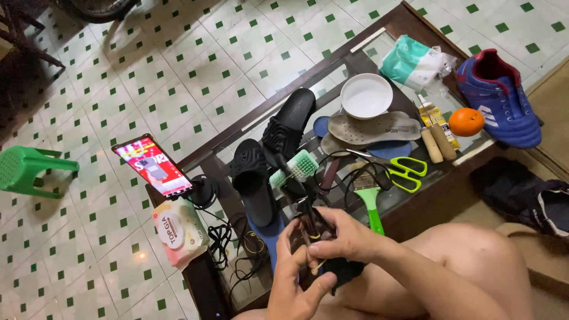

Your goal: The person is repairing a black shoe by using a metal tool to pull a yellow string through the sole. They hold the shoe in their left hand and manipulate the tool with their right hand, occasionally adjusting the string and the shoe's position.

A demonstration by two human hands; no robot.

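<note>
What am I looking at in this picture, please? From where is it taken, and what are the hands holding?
There is one picture, from a camera worn on a person's head, looking down. No machine: these are the person's bare hands. The left hand and right hand together grip a small dark object; what it is I cannot tell. Before them stands a glass table with black sandals, a white bowl, insoles, green scissors, a green brush, an orange, a blue shoe and a phone.

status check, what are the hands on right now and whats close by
Both hands closed on a small dark object with a yellow band, left hand below, right hand above. Green-handled brush and green scrub brush on the glass table just ahead.
</note>
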